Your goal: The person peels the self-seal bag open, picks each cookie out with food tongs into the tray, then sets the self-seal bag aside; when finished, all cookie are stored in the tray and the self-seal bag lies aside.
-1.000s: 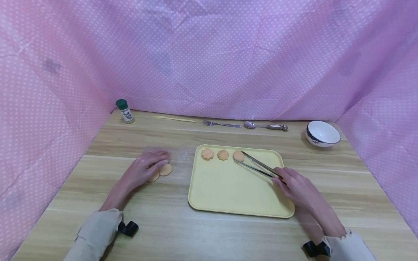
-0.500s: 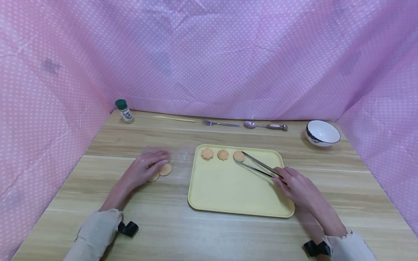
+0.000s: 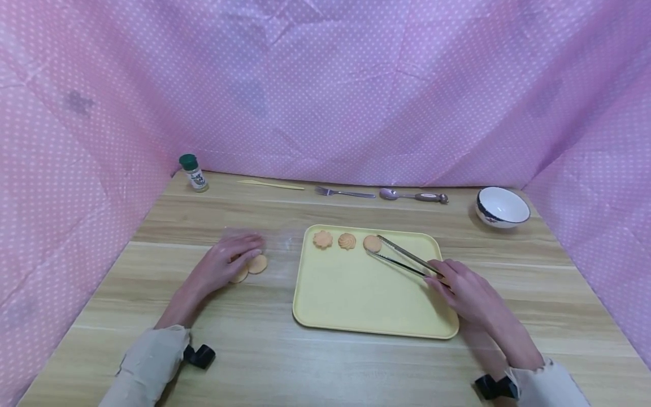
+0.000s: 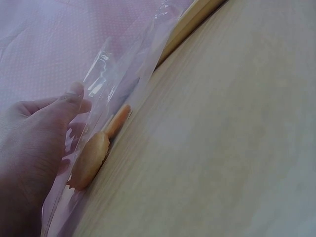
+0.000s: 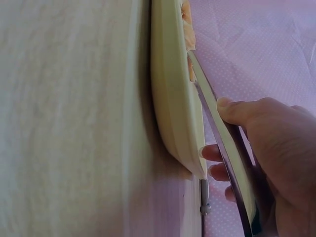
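Round cookie point(image 3: 372, 244) is set rightmost of three on the yellow tray point(image 3: 356, 299), straddled by tongs point(image 3: 407, 254) gripped in right hand point(image 3: 470, 291); squeeze or release can't be told. Clear bag point(image 4: 101, 81), more cookies point(image 4: 91, 160) inside, is pinched by left hand point(image 3: 231, 262), presumably for steadying.

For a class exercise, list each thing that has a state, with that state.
Left hand: holding clear plastic
Right hand: gripping tongs
Tongs: open, tips either side of round cookie
Round cookie: flat on tray
Flower cookie: flat
Swirled cookie: flat
Tray: laid flat
Jar: upright, capped
Bowl: upright
Yellow utensil: flat
Fork: flat
Spoon: flat
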Demonstrator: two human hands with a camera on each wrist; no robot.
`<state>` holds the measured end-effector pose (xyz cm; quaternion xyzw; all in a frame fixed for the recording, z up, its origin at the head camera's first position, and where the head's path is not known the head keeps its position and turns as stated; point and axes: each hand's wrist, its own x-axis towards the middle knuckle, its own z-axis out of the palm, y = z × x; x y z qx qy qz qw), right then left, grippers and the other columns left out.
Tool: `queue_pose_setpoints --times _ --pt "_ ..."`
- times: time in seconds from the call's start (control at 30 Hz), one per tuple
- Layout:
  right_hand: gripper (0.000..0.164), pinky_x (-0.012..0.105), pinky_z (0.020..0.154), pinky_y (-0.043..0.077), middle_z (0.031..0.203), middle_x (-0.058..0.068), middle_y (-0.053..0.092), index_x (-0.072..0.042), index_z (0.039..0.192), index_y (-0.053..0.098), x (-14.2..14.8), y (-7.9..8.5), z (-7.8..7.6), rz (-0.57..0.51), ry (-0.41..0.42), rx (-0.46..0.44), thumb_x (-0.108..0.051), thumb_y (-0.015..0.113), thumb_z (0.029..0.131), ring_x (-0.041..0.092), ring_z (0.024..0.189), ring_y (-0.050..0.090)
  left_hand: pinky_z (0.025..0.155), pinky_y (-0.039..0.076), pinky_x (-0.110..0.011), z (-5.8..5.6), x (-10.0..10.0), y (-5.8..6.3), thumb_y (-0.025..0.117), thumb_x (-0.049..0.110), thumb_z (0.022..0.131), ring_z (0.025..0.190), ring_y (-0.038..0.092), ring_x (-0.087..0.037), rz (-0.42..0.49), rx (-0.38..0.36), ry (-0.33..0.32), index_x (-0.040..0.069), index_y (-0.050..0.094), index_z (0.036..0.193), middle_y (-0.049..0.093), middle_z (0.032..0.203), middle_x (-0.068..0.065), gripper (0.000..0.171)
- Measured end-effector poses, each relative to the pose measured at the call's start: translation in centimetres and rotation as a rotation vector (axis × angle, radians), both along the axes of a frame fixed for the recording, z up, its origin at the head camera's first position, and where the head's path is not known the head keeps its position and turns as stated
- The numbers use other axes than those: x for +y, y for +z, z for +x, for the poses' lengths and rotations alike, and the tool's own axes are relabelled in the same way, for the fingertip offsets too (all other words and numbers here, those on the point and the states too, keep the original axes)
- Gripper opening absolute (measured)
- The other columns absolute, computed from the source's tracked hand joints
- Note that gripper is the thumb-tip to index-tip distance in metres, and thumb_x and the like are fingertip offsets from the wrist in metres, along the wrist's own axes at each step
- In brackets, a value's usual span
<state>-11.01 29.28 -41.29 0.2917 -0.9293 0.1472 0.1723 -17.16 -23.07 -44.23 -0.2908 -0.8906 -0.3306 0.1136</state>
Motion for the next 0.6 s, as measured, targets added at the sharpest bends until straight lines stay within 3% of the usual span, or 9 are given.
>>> queue_pose_setpoints --times 0.4,0.6 --pt "0.035 0.043 0.061 0.057 0.092 0.007 0.067 -0.001 0.121 0.069 -1.4 0.8 -0.4 -0.033 0.073 0.053 -0.011 0.08 0.09 0.018 0.076 0.064 0.11 0.039 -0.063 0.1 -0.1 0.0 0.069 0.013 0.101 0.131 0.057 -0.037 0.0 -0.003 0.01 0.006 0.073 0.128 0.065 0.138 -0.014 0.028" --pt "0.028 0.037 0.058 0.055 0.087 0.004 0.064 0.001 0.118 0.069 -2.9 0.5 -0.8 -0.048 0.146 0.058 -0.02 0.072 0.099 0.015 0.074 0.059 0.11 0.039 -0.063 -0.1 -0.1 -0.1 0.07 0.01 0.1 0.13 0.057 -0.037 0.002 0.02 -0.003 0.006 0.074 0.127 0.066 0.137 -0.015 0.028"
